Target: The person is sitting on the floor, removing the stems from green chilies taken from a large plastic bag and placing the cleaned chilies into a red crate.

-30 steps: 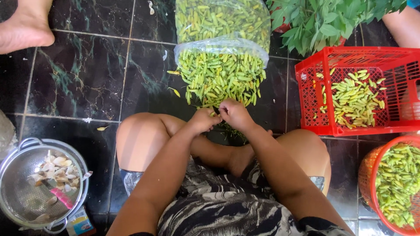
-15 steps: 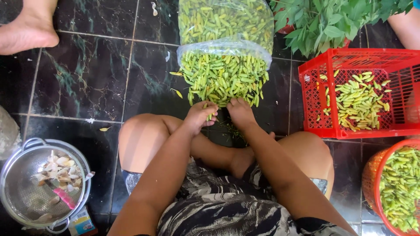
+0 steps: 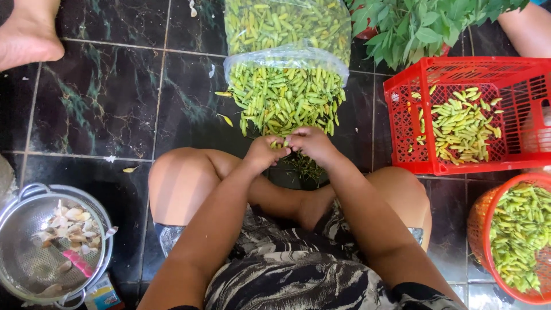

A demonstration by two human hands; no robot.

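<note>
View from the head camera, looking down on a person seated cross-legged on a dark marbled tile floor (image 3: 97, 109). The left hand (image 3: 265, 152) and right hand (image 3: 311, 144) meet at the near edge of a pile of green-yellow chilli peppers (image 3: 284, 97), fingers curled inward and knuckles up; both appear pinched on a single pepper (image 3: 282, 142) between them, though the fingertips are hidden and the exact grip cannot be told. The pile spills from the mouth of a clear plastic bag (image 3: 287, 56), which lies directly ahead of the hands and extends to the top edge of the frame. Just below the hands, between the shins, lies a small dark heap of stems (image 3: 303, 167).

To the right, a red slotted plastic crate (image 3: 459, 72) holds a loose layer of peppers; below it, a round red basket (image 3: 488, 252) is filled with more. A bunch of green leaves (image 3: 425, 26) sits behind the crate. At lower left, a metal colander (image 3: 34, 270) contains pale garlic cloves and a pink-handled tool (image 3: 77, 263). A stray pepper (image 3: 228, 120) rests on the tiles left of the pile. Another person's bare foot (image 3: 26, 40) occupies the upper left corner.
</note>
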